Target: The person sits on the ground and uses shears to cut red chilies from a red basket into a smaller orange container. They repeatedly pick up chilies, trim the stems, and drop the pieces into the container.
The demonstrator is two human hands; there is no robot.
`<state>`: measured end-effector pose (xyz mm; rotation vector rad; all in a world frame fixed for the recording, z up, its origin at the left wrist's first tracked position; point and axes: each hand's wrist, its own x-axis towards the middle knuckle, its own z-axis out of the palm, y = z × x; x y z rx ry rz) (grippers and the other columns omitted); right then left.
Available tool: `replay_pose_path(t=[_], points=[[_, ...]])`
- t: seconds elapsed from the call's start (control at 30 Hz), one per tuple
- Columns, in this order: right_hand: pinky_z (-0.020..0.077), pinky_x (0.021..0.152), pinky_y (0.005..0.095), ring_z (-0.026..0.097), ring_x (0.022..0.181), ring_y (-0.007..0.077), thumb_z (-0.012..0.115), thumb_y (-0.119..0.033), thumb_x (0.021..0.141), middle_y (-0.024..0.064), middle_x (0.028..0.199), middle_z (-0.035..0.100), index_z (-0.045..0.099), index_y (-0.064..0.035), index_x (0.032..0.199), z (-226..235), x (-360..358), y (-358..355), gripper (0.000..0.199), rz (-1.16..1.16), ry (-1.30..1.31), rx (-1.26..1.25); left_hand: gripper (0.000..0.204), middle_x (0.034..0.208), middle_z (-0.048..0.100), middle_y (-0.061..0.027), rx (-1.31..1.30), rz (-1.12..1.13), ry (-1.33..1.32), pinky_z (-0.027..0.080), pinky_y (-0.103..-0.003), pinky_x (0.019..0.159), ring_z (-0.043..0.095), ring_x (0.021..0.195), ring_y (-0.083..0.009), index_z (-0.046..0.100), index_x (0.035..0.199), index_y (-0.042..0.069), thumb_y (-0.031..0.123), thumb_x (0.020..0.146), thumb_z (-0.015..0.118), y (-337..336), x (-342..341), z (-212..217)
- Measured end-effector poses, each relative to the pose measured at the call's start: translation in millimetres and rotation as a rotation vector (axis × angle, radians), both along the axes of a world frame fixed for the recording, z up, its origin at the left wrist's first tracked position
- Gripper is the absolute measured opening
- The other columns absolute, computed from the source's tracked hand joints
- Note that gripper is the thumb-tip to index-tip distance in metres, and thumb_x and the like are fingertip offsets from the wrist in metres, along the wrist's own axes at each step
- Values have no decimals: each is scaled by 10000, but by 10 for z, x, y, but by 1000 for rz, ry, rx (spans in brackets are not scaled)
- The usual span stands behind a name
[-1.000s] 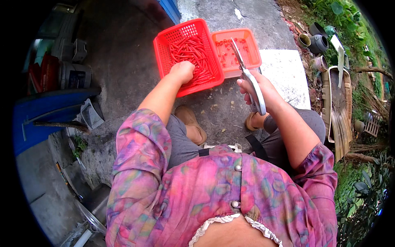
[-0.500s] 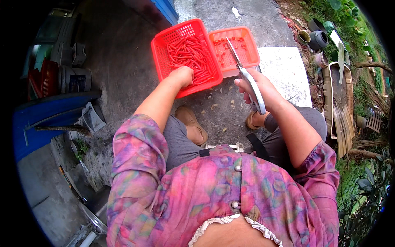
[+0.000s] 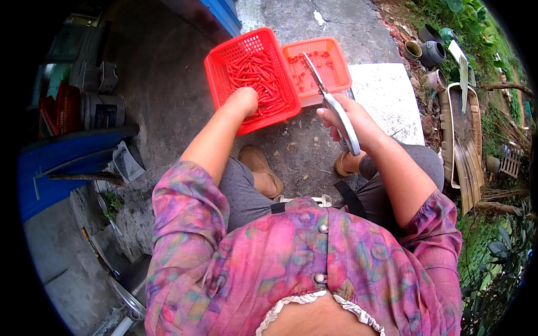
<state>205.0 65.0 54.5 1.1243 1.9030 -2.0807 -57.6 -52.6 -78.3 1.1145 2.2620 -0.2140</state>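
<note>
Head view, looking down on a seated person in a pink patterned blouse.

Left hand (image 3: 245,101): reaches down into the red basket (image 3: 221,59), fingers curled among the whole chillies (image 3: 255,73). Whether it has already closed on one cannot be told; the fingertips are hidden.

Right hand (image 3: 342,120): wrapped around the handles of a pair of scissors (image 3: 330,103). The blades appear closed and point up and away over the orange basket (image 3: 336,53).

Red basket: on the concrete ground (image 3: 168,101) in front of the knees, holding a thick heap of long red chillies.

Orange basket: touching the red basket's right side, partly resting on a white slab (image 3: 386,92). It holds only a thin scatter of short red cut pieces (image 3: 305,78).

Progress, judged from the contents: little is cut so far and most of the chillies are left whole, so the work looks to be at an early stage.

Surroundings: brown shoes (image 3: 260,168) near the red basket, a blue container (image 3: 61,162) at left, grey pots (image 3: 428,50) and green plants (image 3: 487,33) at upper right.
</note>
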Motion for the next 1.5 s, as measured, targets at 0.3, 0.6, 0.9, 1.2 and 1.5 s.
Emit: replay_pose_path(t=[0.3, 0.6, 0.9, 1.2, 1.5], points=[[426, 472, 246, 503, 544, 96, 586, -211, 874, 31, 735, 516, 505, -17, 1008, -49, -11, 4, 249, 42, 2, 48, 192, 724, 599, -9, 641, 483, -657, 451, -242, 548, 563, 632, -98, 595, 879, 31, 28, 718, 700, 8, -69, 843], [444, 545, 244, 503, 626, 89, 633, -287, 852, 12, 794, 530, 507, -38, 1133, -9, -41, -73, 396, 101, 112, -51, 42, 793, 635, -48, 683, 798, -1534, 398, -180, 471, 475, 540, -55, 546, 882, 77, 114, 889, 565, -9, 432, 1129], [445, 539, 237, 498, 613, 81, 615, -276, 866, 3, 770, 524, 516, -51, 1083, -42, -62, -63, 328, 61, 148, -80, 69, 772, 627, -68, 595, 749, -1749, 485, -224, 528, 566, 591, -92, 527, 882, 61, 121, 915, 526, 90, 610, 1098], [428, 498, 242, 519, 570, 98, 585, -200, 873, 27, 754, 539, 487, -29, 1139, -11, -64, -41, 332, 11, 113, -47, 129, 810, 634, -76, 615, 768, -1777, 488, -226, 540, 588, 603, -111, 568, 987, 27, 115, 924, 497, 131, 672, 1041], [411, 503, 234, 499, 577, 82, 625, -187, 839, 6, 707, 514, 507, -39, 1112, 29, -45, -28, 332, 20, 88, 38, 113, 782, 640, -90, 687, 760, -1740, 467, -199, 504, 575, 569, -107, 569, 950, 22, 111, 922, 504, 166, 649, 963]])
